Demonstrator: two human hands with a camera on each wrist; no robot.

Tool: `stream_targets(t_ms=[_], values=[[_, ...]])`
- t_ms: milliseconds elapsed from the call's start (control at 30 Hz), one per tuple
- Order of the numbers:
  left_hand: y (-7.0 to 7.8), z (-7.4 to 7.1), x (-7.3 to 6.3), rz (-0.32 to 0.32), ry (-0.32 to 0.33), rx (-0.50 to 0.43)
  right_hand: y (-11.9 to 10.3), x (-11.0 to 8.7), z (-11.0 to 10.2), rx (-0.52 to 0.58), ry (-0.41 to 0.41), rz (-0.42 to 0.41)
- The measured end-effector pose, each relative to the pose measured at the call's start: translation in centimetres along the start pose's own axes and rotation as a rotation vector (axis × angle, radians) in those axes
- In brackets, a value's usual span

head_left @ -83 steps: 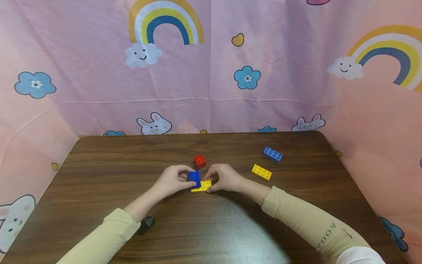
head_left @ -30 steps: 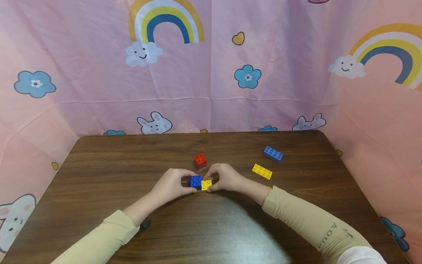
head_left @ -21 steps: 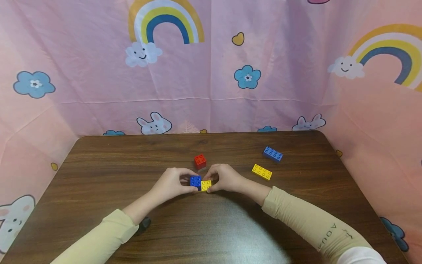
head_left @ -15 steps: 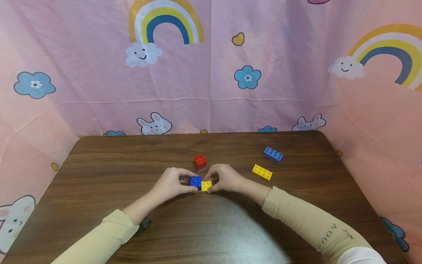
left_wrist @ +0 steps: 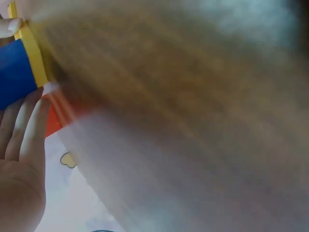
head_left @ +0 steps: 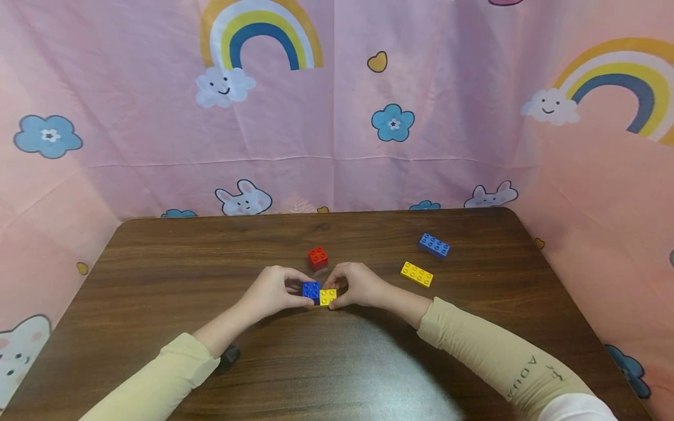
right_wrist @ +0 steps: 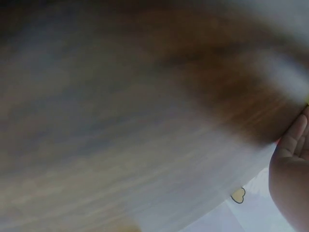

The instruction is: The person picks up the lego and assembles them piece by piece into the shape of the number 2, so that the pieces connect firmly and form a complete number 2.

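My left hand point(head_left: 271, 292) pinches a small square blue toy brick point(head_left: 311, 289) between thumb and fingers. That brick sits squarely over the left half of a thin yellow toy brick point(head_left: 328, 297), whose right-hand studs stay uncovered. At the right end of the yellow brick, my right hand point(head_left: 360, 285) pinches it from front and back. In the left wrist view the blue brick point(left_wrist: 17, 72) lies against the yellow brick point(left_wrist: 34, 55). The right wrist view shows part of my right hand point(right_wrist: 289, 169); much of that view is blurred.
Just behind the hands stands a red square brick point(head_left: 317, 258). Farther right lie another yellow brick point(head_left: 416, 274) and a longer blue brick point(head_left: 434, 245). A dark object point(head_left: 229, 355) is partly hidden by the left forearm. Patterned cloth surrounds the wooden table point(head_left: 174, 251).
The small blue brick, earlier tilted over the yellow one, has come down level on its left half. Over the last second both hands have hardly moved; the head view shifted slightly.
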State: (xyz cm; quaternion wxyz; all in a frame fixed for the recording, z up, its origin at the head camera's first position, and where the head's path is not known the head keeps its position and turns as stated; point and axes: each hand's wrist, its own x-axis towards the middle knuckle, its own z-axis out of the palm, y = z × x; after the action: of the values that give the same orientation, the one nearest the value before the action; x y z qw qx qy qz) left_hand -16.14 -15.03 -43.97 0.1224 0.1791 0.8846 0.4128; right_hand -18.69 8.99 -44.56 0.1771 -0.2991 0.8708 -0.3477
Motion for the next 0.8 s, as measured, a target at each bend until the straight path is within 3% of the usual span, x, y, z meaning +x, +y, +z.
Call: stream_targets(t_ms=[400,567,800], values=[[-0.06,-0.85,-0.6,0.056,-0.056,0.016,-0.18,0.21,0.23,-0.033,-0.013,-0.006],[-0.18,-0.73,-0.56,0.027,-0.042,-0.042,-0.12,0.26,0.16,-0.027,-0.01,0.006],[0.0,-0.61,-0.5,-0.008,-0.021,-0.054,-0.09,0.17,-0.06,-0.039,-0.017,-0.008]])
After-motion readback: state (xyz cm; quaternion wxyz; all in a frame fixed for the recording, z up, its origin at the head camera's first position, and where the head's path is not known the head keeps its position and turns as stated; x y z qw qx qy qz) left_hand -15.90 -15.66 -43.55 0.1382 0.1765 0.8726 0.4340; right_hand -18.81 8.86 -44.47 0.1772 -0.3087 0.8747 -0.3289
